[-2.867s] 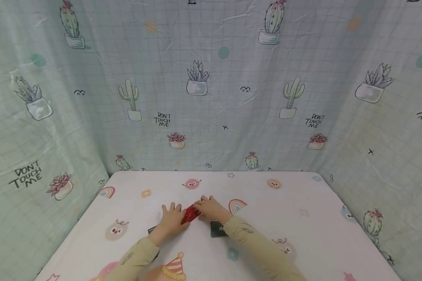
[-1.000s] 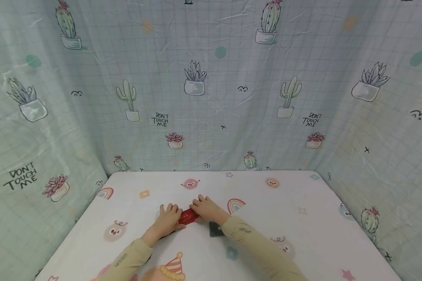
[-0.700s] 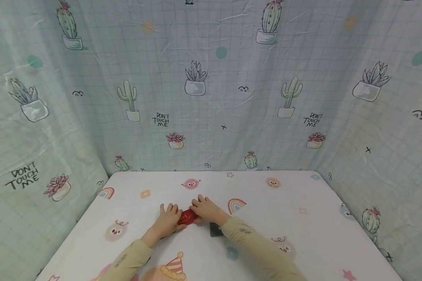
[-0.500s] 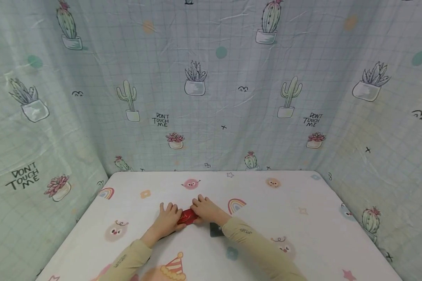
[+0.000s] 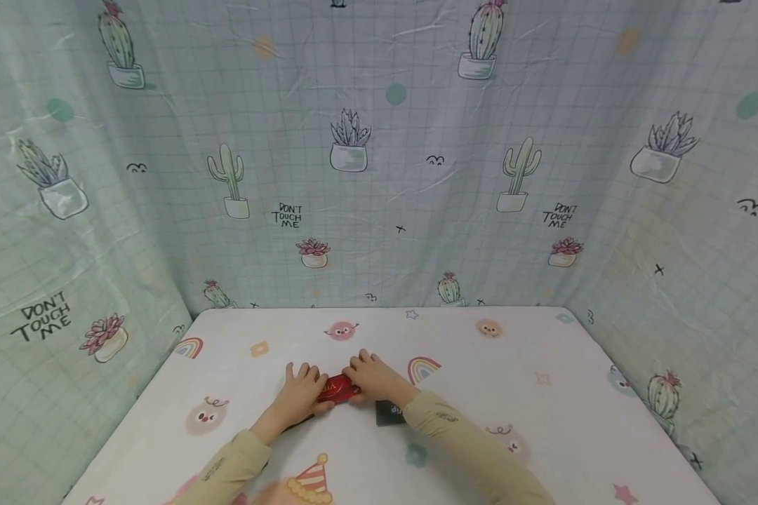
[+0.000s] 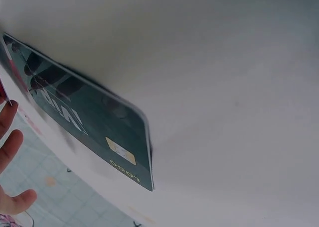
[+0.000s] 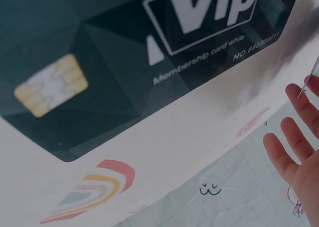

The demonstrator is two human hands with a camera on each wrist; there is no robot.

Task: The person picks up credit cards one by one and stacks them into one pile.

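Note:
A shiny red card point(image 5: 336, 389) with gold lettering is stretched between my two hands in the head view. My left hand point(image 5: 300, 395) pinches its left end, thumb below and fingers above. At the right end my right hand point(image 5: 373, 376) pinches it the same way; both ends are hidden under fingers. A dark VIP card point(image 5: 388, 415) lies on the table just under my right wrist, and its chip and lettering fill the right wrist view. Another dark card point(image 6: 84, 112) with a gold chip lies beneath my left hand and wrist, mostly covered in the head view.
The white table cover point(image 5: 512, 365) has printed rainbows, faces and stars. A pale green cactus-print curtain point(image 5: 379, 196) stands behind the table and along both its sides.
Since the earliest frame the red card has turned to lie more level, its lettering more visible. My left hand has shifted slightly left and covers more of the dark card. Both hands keep their grip.

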